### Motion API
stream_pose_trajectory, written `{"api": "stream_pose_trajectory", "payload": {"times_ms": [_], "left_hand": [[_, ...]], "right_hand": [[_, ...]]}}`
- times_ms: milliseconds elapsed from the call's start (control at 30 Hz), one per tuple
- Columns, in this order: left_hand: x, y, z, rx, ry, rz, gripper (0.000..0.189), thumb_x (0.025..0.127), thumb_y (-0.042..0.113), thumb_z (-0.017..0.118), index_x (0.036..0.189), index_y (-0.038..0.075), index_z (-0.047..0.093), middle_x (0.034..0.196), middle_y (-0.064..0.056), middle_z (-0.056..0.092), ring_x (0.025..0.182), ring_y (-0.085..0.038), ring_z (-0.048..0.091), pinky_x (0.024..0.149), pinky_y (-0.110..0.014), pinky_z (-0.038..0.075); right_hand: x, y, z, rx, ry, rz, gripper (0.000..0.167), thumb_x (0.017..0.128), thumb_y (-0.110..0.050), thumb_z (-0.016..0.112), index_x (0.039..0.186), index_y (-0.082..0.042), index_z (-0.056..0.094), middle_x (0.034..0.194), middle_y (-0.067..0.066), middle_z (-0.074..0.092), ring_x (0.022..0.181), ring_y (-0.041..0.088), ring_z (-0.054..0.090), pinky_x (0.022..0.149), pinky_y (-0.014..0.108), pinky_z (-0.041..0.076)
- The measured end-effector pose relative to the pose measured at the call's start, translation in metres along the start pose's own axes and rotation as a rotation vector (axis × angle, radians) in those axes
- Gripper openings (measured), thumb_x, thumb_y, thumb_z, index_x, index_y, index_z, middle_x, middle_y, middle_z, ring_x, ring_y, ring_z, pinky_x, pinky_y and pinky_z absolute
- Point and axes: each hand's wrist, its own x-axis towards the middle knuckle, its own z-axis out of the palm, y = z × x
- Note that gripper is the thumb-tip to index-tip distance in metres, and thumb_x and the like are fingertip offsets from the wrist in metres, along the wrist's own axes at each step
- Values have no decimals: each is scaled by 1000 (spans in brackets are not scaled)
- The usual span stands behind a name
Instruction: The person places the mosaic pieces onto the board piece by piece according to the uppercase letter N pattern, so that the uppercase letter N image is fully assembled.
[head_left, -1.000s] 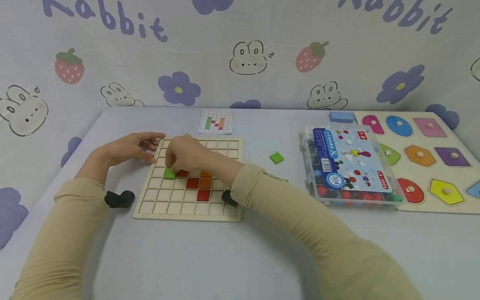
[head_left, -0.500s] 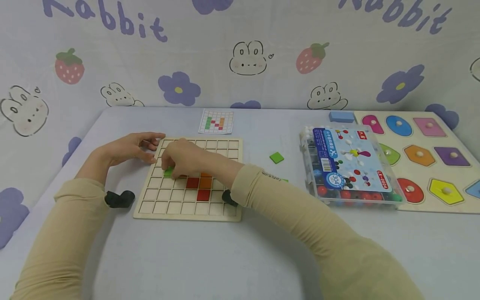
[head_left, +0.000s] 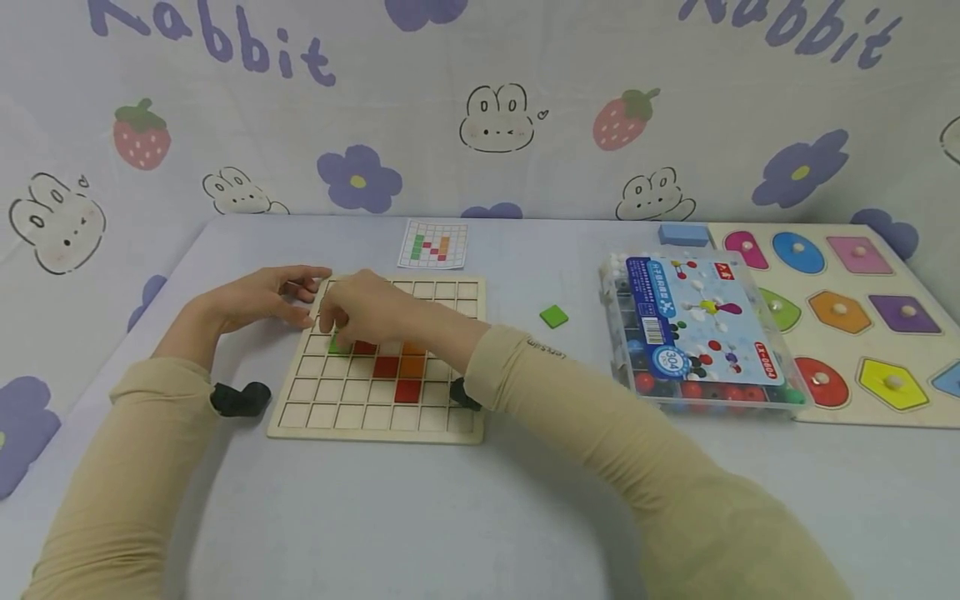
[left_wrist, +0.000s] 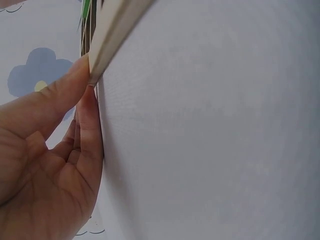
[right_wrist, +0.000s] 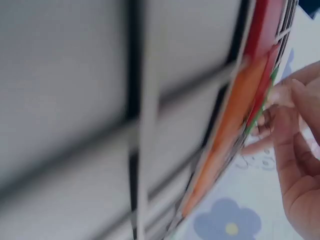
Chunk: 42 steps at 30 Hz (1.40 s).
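Observation:
A wooden grid board (head_left: 345,412) lies on the table with red tiles (head_left: 386,367) and orange tiles (head_left: 412,365) in its cells. My right hand (head_left: 367,308) is over the board's upper left part, its bent thumb and forefinger at a green tile (head_left: 334,346) that they partly hide. In the right wrist view, this hand (right_wrist: 300,145) is at the green edge beside the tiles. At the board's upper left corner, my left hand (head_left: 258,296) rests thumb and fingers against the rim. The left wrist view shows its thumb (left_wrist: 55,102) touching the wooden edge.
A pattern card (head_left: 432,244) lies beyond the board. One loose green tile (head_left: 554,316) is to the board's right. Farther right are a clear box of model beads (head_left: 697,325), a blue block (head_left: 683,234) and a knobbed shape puzzle (head_left: 855,342).
My right hand has shifted slightly left and toward the back of the board, covering more of the green tile. The sleeve now hides a second loose green tile. My left hand has stayed put.

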Motion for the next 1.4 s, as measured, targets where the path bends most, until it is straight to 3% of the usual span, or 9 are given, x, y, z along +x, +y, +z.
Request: {"api": "stream_pose_trajectory", "payload": {"times_ms": [167, 367, 667, 867, 1000, 1200, 1400], "left_hand": [[0, 0, 0, -10, 3, -8, 83, 86, 8, 72, 156, 12, 28, 131, -9, 38, 121, -21, 41, 104, -39, 37], [-1, 1, 0, -8, 14, -18, 83, 85, 9, 74, 156, 14, 29, 130, -8, 38, 119, -21, 40, 103, -38, 36], [-1, 0, 0, -5, 24, -21, 83, 85, 10, 74, 156, 15, 30, 131, -10, 38, 121, -23, 40, 105, -41, 35], [-1, 0, 0, -8, 22, -20, 84, 85, 10, 75, 156, 16, 30, 132, -9, 38, 122, -23, 39, 106, -42, 34], [-1, 0, 0, -14, 18, -16, 84, 85, 10, 75, 156, 16, 30, 131, -9, 38, 121, -22, 39, 106, -41, 34], [-1, 1, 1, -18, 16, -12, 84, 85, 9, 74, 156, 16, 30, 131, -9, 38, 122, -22, 39, 107, -41, 33], [-1, 0, 1, -22, 19, -16, 84, 84, 9, 75, 155, 15, 30, 132, -10, 39, 122, -23, 40, 107, -41, 34]], "right_hand": [[-11, 1, -24, -16, 41, -9, 18, 89, -10, 70, 107, -8, 74, 101, 5, 71, 91, 14, 59, 82, 24, 47], [-36, 9, -61, -13, 47, 20, 19, 90, -8, 67, 108, -8, 74, 101, 7, 70, 90, 16, 59, 83, 27, 49], [-79, 47, -101, -18, 16, 128, 18, 88, -10, 71, 106, -12, 73, 99, 6, 67, 94, 18, 60, 84, 29, 50], [-98, 79, -112, -16, -79, 213, 19, 84, -11, 75, 103, -13, 73, 101, 6, 67, 96, 20, 60, 84, 31, 51], [-106, 100, -116, 36, -191, 271, 23, 83, -10, 76, 105, -13, 73, 105, 9, 66, 98, 21, 60, 84, 31, 50], [-112, 127, -114, 188, -341, 317, 32, 81, -1, 75, 112, -6, 72, 102, 8, 66, 96, 20, 62, 83, 29, 52], [-112, 139, -109, 220, -444, 372, 37, 78, 6, 75, 112, -7, 72, 103, 4, 63, 104, 21, 62, 87, 29, 52]]}}
